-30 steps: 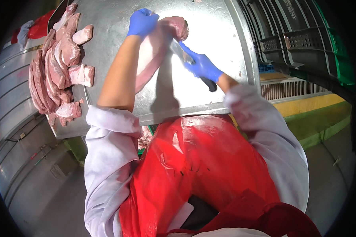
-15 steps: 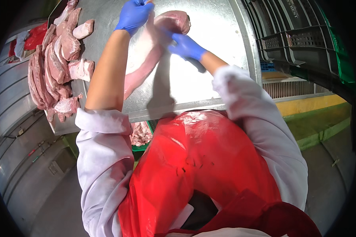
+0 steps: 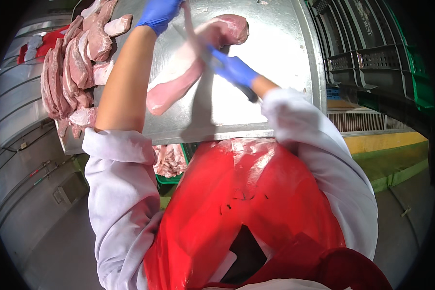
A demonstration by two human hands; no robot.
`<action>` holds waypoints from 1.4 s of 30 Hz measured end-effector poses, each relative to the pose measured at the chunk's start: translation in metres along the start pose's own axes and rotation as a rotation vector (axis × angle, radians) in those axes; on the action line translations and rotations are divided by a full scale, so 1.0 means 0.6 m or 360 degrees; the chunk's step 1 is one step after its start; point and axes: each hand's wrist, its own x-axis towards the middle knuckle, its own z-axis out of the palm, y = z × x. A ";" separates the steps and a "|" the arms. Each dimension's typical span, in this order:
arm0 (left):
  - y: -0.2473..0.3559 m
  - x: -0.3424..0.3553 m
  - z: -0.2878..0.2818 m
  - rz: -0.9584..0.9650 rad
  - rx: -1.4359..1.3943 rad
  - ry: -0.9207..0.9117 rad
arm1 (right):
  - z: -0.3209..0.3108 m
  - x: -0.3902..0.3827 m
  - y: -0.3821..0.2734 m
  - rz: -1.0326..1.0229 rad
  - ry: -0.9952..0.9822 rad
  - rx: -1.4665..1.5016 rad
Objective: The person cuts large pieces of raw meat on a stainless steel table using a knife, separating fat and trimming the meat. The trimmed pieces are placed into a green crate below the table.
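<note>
A long pink cut of meat (image 3: 175, 92) lies slantwise on the metal worktable (image 3: 280, 48), pale along its left side. My left hand (image 3: 159, 14), in a blue glove, is closed at the top edge on a thin pale strip of meat trimming (image 3: 189, 24), pulled up taut from the cut. In my right hand (image 3: 234, 70), also blue-gloved, is a knife; its dark handle (image 3: 248, 93) sticks out behind the fist. The blade is smeared by motion and crosses over the meat near the lower end of the strip.
Many trimmed meat pieces (image 3: 72, 72) are piled at the table's left end. Below its front edge stands a green crate (image 3: 169, 180) with meat scraps (image 3: 170, 161). Dark plastic crates (image 3: 367, 43) rise at the right. My red apron (image 3: 246, 193) touches the front edge.
The view has shifted slightly. My right hand with the knife has moved a little down and right along the meat. My left hand keeps hold of the strip, which stands out more clearly now.
</note>
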 end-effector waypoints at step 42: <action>0.076 -0.144 -0.269 0.0357 -0.0606 -0.0003 | 0.155 0.089 -0.108 0.0207 -0.0267 -0.0141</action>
